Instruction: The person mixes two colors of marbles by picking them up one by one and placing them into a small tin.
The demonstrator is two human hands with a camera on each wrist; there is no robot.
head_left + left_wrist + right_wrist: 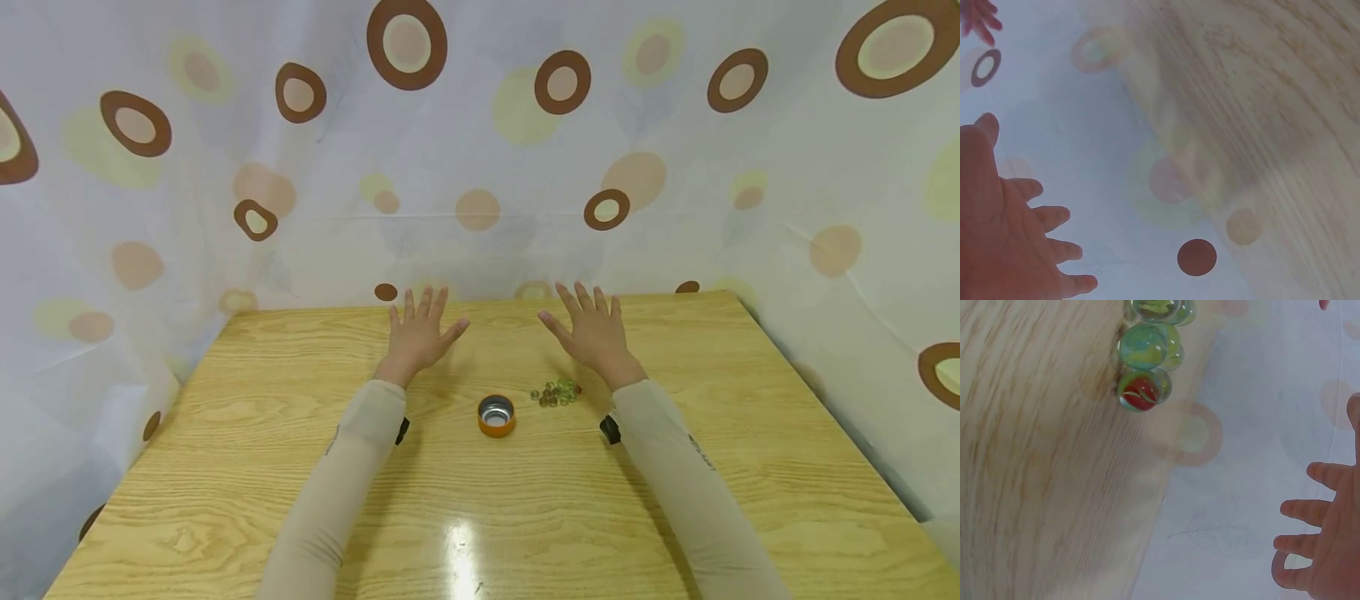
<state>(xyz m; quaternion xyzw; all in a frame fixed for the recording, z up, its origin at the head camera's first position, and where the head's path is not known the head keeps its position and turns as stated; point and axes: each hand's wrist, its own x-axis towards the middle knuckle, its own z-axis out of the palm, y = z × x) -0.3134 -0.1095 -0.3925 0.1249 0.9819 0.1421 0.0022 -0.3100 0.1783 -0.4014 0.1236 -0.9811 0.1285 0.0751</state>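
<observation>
Both hands are held out over the far part of the table with fingers straight and spread, holding nothing. My left hand (pixel 417 338) is beyond and left of a small round orange container (pixel 497 428) with a shiny metal inside. My right hand (pixel 597 335) is beyond and right of a cluster of glass marbles (pixel 556 392). In the right wrist view, a marble with a red swirl (pixel 1140 392) sits at the end of the cluster, beside greenish and yellow ones. The left wrist view shows my left palm (pixel 1004 231) with its fingers apart.
The wood-grain table (pixel 247 450) meets a patterned curtain (pixel 480 167) at its back edge and along both sides. A dark wrist device (pixel 611 429) shows at the right sleeve, another (pixel 402 431) at the left.
</observation>
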